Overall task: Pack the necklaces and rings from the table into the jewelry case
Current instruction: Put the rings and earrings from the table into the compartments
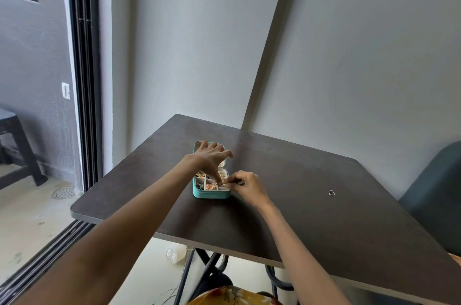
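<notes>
A small teal jewelry case (212, 195) lies open on the dark table (311, 217), its white compartments holding gold pieces. My left hand (212, 158) hovers over the case with fingers spread, one finger and the thumb reaching down into a right compartment. At the case's right rim my right hand (245, 183) pinches something small; the item itself is too small to identify. A single ring (331, 192) lies on the table far to the right of the case.
The table stands against a white wall, with a dark-framed sliding door (84, 80) to the left. A teal chair (434, 194) sits at the right edge. A white block (175, 254) and cables lie under the table.
</notes>
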Motion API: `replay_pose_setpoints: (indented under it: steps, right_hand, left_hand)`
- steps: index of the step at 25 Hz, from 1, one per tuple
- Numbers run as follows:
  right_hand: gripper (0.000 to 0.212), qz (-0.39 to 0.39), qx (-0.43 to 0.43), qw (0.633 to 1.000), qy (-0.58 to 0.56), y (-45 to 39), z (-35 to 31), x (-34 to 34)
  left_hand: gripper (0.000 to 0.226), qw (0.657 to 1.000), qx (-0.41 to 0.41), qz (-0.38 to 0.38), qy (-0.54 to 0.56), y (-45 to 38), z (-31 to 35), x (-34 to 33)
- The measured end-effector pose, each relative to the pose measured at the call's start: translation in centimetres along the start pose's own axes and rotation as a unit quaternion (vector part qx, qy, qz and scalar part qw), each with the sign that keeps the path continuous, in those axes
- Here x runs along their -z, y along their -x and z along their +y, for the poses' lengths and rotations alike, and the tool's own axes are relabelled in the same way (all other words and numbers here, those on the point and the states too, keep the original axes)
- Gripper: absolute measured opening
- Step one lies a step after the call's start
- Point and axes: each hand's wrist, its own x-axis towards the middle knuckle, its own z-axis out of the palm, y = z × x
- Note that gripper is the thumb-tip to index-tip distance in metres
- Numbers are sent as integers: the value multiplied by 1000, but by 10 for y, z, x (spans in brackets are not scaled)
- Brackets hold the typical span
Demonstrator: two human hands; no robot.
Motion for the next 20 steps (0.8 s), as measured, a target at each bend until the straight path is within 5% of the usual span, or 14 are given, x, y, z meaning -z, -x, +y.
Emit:
replay_pose_setpoints:
  steps: [20]
  right_hand:
    - [12,48,84,989,110,12,-6,-7]
  left_hand:
    - [82,999,23,17,40,6,-4,-9]
